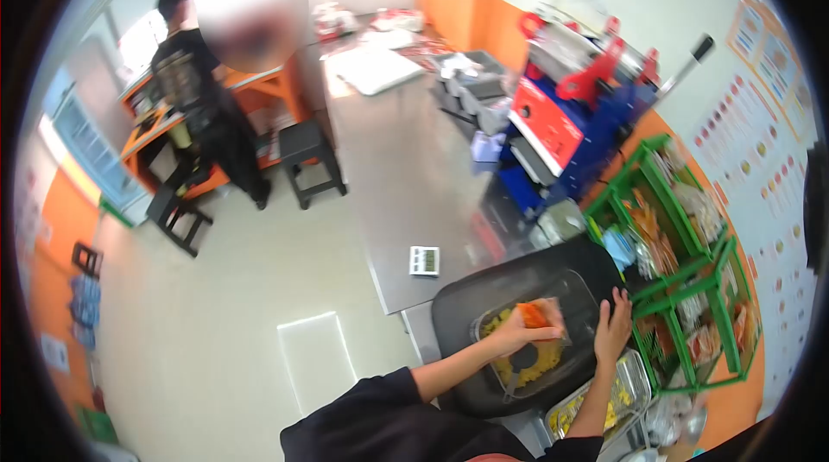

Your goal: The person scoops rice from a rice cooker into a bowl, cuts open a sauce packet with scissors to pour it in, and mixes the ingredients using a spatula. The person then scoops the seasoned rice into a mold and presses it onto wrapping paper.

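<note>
My left hand [516,334] is closed on a small clear plastic bag [541,313] with something orange in it. Beneath the bag, a clear container [553,365] of yellow pieces [537,369] stands inside a large black tub [453,298]. A dark round-headed utensil [523,358] lies on the yellow pieces, its thin handle toward me. My right hand [612,326] rests with fingers stretched out against the tub's right rim. Close by my right forearm is a metal tray [636,369] that also holds yellow pieces.
A white digital timer [424,261] lies on the steel table [380,177]. Green crates [669,237] of packets line the right wall, behind a blue and red sealing machine [557,117]. Another person [194,91] stands at an orange counter, near black stools [309,151].
</note>
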Demonstrator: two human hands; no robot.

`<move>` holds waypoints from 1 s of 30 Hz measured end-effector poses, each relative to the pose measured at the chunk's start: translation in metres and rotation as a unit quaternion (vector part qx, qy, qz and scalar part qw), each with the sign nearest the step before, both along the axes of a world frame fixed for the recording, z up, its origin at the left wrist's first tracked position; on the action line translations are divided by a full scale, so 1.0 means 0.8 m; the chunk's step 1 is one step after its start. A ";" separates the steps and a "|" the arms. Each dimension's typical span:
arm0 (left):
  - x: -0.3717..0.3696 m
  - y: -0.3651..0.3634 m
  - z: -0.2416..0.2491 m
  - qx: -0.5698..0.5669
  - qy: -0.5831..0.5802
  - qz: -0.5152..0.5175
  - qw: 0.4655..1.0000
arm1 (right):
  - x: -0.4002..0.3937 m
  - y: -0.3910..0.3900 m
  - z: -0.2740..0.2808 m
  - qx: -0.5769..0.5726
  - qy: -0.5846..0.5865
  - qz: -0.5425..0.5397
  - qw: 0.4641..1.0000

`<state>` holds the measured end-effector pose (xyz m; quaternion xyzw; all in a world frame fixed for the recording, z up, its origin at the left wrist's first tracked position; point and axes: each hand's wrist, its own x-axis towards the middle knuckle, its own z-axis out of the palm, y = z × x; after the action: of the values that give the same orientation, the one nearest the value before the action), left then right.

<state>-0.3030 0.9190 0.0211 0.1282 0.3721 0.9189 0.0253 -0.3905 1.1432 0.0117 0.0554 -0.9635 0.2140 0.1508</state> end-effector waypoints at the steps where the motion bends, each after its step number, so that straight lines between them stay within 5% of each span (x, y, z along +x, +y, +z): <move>1: -0.005 0.003 -0.009 -0.005 0.038 0.001 0.999 | 0.005 -0.001 -0.003 0.004 -0.003 0.000 1.000; 7: -0.004 0.009 -0.014 0.056 0.027 0.004 0.998 | 0.112 -0.003 -0.017 -0.027 0.007 0.070 0.997; 11: -0.008 0.010 -0.011 0.097 0.045 -0.015 0.994 | 0.243 -0.025 0.001 -0.105 -0.094 0.092 0.986; 13: 0.008 0.002 -0.001 0.106 0.063 -0.023 0.992 | 0.303 -0.002 -0.032 -0.126 -0.079 0.180 0.972; 15: 0.032 -0.001 0.028 0.159 -0.001 -0.019 0.987 | 0.356 0.037 -0.093 -0.224 -0.248 0.204 0.920; 18: 0.116 -0.014 0.050 0.184 0.020 -0.013 0.983 | 0.456 -0.029 -0.033 -0.369 -0.422 0.267 0.784; 24: 0.397 -0.088 -0.054 0.151 -0.060 0.133 0.978 | 0.529 -0.127 -0.070 -0.268 -0.588 0.452 0.615; 30: 0.715 -0.168 -0.109 0.160 -0.206 0.443 0.858 | 0.592 -0.266 -0.103 -0.108 -0.648 0.581 0.480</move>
<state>0.2687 0.7848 -0.0658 -0.2400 0.2235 0.8856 -0.3290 0.0835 0.9302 -0.0710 0.4319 -0.5050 0.3302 -0.6704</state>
